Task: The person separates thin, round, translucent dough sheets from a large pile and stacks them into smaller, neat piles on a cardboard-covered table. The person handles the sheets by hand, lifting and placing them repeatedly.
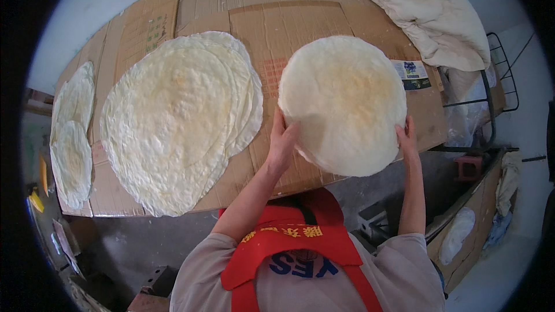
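Observation:
A thick round stack of thin flatbreads [342,104], pale with a browned patch, is gripped at its sides near the cardboard's front edge. My left hand [282,141] clasps the left side, thumb on top. On the right side, my right hand [406,135] holds the rim with its thumb showing. Both hands' remaining fingers are partly hidden by the bread. To the left lies a spread pile of wider, wrinkled flatbreads [169,117], its layers fanned to the right. More flatbreads [73,138] lie at the far left end of the cardboard.
Flattened cardboard [286,21] covers the work surface. A bunched cream quilt [429,13] lies at the back right, above a black metal rack [492,108]. A cardboard-lined container [464,234] stands low at the right. Below are a red block [468,167] and grey hollow blocks [373,224].

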### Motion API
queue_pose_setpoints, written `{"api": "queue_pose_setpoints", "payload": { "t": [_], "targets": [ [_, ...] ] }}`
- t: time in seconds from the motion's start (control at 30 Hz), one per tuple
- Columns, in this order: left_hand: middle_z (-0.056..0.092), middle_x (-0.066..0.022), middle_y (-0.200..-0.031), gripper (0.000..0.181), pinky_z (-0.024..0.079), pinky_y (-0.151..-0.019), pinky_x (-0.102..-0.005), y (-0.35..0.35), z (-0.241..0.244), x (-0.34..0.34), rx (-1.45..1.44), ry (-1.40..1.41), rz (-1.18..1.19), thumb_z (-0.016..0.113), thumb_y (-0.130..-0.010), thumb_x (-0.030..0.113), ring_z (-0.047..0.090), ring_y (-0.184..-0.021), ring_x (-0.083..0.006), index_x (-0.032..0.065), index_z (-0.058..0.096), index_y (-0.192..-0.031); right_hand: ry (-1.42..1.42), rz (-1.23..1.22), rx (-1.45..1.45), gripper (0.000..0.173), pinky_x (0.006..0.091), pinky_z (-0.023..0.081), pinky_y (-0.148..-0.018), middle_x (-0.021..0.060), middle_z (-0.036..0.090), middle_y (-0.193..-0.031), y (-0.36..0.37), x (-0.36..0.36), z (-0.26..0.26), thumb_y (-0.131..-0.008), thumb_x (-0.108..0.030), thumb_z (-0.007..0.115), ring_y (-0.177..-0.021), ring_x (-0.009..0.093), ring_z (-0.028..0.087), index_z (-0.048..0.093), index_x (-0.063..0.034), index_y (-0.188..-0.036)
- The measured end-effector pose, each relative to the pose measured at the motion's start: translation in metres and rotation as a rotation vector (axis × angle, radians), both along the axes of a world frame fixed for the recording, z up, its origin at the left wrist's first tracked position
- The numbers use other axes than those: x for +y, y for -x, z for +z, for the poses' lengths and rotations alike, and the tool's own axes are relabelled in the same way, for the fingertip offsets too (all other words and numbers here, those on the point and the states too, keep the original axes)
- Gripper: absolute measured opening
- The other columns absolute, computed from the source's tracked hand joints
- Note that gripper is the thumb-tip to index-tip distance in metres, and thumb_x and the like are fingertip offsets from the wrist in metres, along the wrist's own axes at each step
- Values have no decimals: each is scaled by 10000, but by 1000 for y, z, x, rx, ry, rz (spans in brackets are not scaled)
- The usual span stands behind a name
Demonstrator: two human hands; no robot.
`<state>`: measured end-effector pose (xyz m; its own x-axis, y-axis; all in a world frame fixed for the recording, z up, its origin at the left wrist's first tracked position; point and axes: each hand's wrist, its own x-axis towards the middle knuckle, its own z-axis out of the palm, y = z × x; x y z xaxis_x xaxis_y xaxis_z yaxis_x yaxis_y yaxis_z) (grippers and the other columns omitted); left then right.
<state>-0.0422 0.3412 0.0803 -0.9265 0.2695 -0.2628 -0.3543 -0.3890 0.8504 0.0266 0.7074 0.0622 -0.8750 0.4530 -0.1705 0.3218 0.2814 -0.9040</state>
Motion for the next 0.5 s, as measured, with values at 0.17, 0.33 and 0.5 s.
{"api": "queue_pose_setpoints", "payload": {
  "t": [0.17, 0.33, 0.5],
  "targets": [
    [446, -118, -1207, 681, 406, -871, -306, 5, -27, 31, 5, 141, 201, 381, -706, -91, 474, -1048, -211, 81, 203, -1340, -188, -13, -97, 823, 372, 349, -939, 208, 284, -1347, 0, 6, -4, -755, -283, 631, -1207, 283, 342, 139, -22, -1361],
    [469, -136, -1193, 686, 405, -873, -312, 9, -50, 23, -10, 3, 197, 436, -705, -60, 468, -1078, -218, 52, 200, -1339, -158, 23, -95, 805, 403, 328, -957, 216, 328, -1322, 12, -14, 14, -738, -264, 636, -1188, 319, 370, 179, -1, -1346],
    [393, -136, -1281, 613, 322, -954, -301, -17, -33, -95, -22, 112, 192, 559, -774, 129, 449, -1104, -223, 6, 287, -1309, -707, 1, 55, 611, 382, 315, -978, 200, 407, -1273, 28, -55, 58, -737, -153, 618, -1180, 292, 391, 363, -5, -1273]
  ]
}}
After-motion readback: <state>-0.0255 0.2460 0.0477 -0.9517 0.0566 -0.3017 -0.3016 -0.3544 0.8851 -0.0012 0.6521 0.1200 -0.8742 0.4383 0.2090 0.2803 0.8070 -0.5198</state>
